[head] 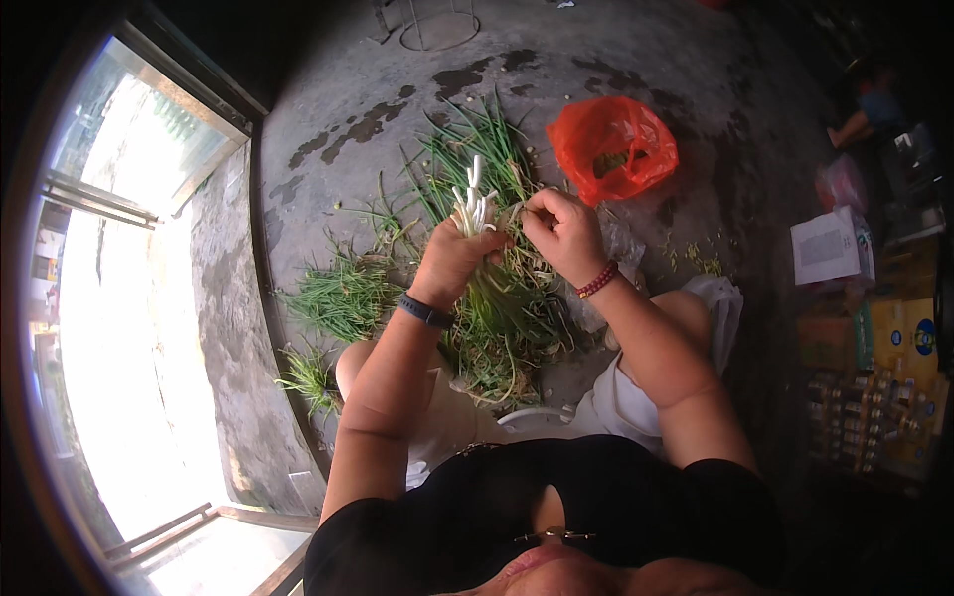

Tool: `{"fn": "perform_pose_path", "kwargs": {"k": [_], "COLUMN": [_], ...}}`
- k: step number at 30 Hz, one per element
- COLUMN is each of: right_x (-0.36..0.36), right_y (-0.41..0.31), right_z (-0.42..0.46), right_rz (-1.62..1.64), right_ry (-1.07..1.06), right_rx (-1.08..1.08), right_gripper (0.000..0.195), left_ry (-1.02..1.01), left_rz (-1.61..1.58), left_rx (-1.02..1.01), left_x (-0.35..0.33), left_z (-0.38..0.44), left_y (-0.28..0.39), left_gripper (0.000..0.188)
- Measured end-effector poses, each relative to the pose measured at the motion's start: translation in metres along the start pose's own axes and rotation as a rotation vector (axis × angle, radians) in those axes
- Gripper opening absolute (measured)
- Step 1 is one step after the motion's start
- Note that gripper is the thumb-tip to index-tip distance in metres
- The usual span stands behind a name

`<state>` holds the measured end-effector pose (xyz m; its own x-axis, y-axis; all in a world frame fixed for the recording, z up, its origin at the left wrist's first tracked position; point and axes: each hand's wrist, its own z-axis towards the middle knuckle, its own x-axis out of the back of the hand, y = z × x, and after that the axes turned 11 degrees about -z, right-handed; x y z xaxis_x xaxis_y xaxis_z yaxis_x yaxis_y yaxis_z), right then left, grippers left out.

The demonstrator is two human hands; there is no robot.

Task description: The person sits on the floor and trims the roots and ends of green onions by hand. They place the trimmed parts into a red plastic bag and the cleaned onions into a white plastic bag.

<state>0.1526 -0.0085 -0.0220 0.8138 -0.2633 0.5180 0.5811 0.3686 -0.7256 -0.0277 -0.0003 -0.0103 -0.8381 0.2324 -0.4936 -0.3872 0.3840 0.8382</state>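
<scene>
A bundle of scallions with white stalks (pixel 472 205) is gripped in my left hand (pixel 455 253), white ends upward and green leaves hanging below. My right hand (pixel 559 227) is just right of the bundle, its thumb and fingers pinched together; whether they hold a thin strand is too small to tell. Behind my hands lies a heap of long green scallions (pixel 488 145) on the concrete floor. A pile of cut or loose green leaves (pixel 343 294) is at the left, and a mass of tangled leaves and trimmings (pixel 492 357) sits below my hands.
An open red plastic bag (pixel 615 149) with something inside stands beyond my right hand. Clear plastic (pixel 622 242) lies near my right wrist. A small green bunch (pixel 309 380) is by my left knee. Boxes (pixel 831 246) and bottles stand far right, near another person's arm (pixel 853 128); a glazed doorway is left.
</scene>
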Motion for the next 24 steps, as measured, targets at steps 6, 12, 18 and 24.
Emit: {"fn": "perform_pose_path", "kwargs": {"k": [6,12,18,24], "right_x": [0.011,0.006,-0.014,-0.01], "right_y": [0.027,0.03,0.005,0.01], "right_z": [0.019,0.006,-0.012,-0.007], "right_rz": [0.163,-0.207,0.519,0.394], "right_ry": [0.231,-0.146,-0.584,-0.542], "right_rx": [-0.251,-0.15,-0.281,-0.313], "right_gripper": [0.01,0.027,0.023,0.021], "left_ry": [-0.026,-0.02,0.067,0.193], "left_rz": [-0.103,-0.17,-0.235,-0.098], "left_rx": [0.053,0.037,-0.002,-0.06], "left_x": [0.002,0.005,0.012,0.009], "left_z": [-0.003,-0.004,0.002,0.003], "left_y": [0.004,0.004,-0.004,-0.004], "left_gripper": [0.017,0.015,0.014,0.015]}}
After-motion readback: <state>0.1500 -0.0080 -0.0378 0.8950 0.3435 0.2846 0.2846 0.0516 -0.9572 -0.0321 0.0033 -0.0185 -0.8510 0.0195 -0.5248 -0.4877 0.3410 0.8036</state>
